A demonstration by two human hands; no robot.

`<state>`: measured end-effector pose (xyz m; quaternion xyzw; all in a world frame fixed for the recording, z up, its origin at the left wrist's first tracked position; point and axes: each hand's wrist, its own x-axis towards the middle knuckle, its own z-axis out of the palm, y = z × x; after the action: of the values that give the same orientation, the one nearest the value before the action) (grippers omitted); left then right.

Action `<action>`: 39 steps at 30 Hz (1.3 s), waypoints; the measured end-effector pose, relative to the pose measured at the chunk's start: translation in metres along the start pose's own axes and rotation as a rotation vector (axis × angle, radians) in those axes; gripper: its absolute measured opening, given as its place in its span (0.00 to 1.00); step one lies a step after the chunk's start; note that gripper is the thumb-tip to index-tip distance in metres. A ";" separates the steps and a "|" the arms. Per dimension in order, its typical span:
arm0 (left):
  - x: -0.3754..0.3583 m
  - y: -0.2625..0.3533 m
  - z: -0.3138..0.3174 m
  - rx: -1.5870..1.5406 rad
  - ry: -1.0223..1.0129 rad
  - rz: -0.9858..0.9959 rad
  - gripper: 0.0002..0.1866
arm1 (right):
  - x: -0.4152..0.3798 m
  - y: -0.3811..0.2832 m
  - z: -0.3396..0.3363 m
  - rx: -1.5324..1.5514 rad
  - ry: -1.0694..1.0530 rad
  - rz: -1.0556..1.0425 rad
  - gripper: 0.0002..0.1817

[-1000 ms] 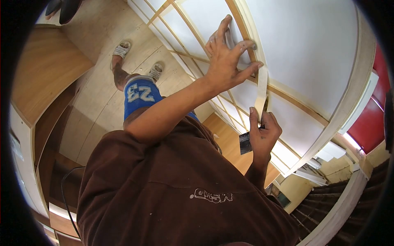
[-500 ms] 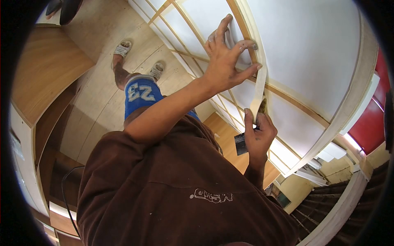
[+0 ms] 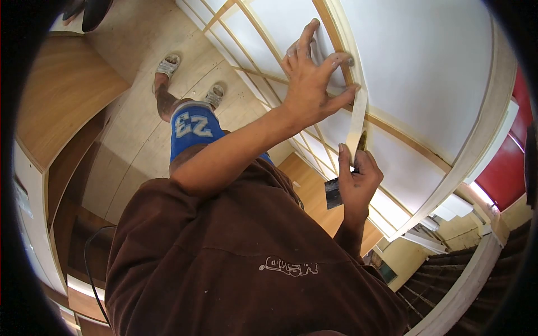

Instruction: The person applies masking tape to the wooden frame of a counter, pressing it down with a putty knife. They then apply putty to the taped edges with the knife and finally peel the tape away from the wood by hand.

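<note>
A pale narrow strip [image 3: 358, 115] runs down along the curved wooden edge of a white latticed panel [image 3: 400, 168]. My left hand [image 3: 311, 78] has its fingers spread over the lattice, with the thumb tip at the strip and another fingertip on the wooden edge above it. Lower down, my right hand [image 3: 361, 176] pinches the bottom end of the strip between thumb and fingers. A dark flat rectangular piece [image 3: 333, 193] sticks out on the left side of that hand; its other end is hidden by the palm.
A wooden cabinet [image 3: 70, 89] with curved shelves stands on the left, with a black cable [image 3: 85, 269] below. Sandalled feet stand on the plywood floor [image 3: 131, 134]. Another person's dark shoe [image 3: 96, 14] shows at the top left. Red panels [image 3: 507, 173] are at the right.
Both hands have shifted slightly to the right; the right hand has also risen a little, with the strip's end and the dark piece. The strip has moved right.
</note>
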<state>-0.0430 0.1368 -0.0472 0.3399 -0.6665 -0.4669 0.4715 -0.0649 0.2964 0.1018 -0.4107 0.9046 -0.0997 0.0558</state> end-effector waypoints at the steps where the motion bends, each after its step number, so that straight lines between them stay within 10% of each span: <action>1: 0.000 0.000 0.000 0.000 -0.001 0.001 0.29 | 0.000 0.000 0.000 0.022 -0.002 0.009 0.19; 16: -0.020 0.011 0.007 0.023 -0.063 0.039 0.14 | 0.004 -0.002 -0.006 0.026 -0.005 0.027 0.19; 27: -0.005 -0.006 0.002 -0.046 -0.004 0.081 0.34 | 0.005 -0.002 -0.002 0.044 0.009 0.048 0.18; 39: -0.010 -0.003 0.002 -0.089 -0.038 0.052 0.34 | 0.000 -0.003 -0.004 0.021 -0.012 0.061 0.22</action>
<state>-0.0416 0.1456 -0.0539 0.2920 -0.6625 -0.4899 0.4855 -0.0635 0.2956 0.1063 -0.3830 0.9152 -0.1049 0.0687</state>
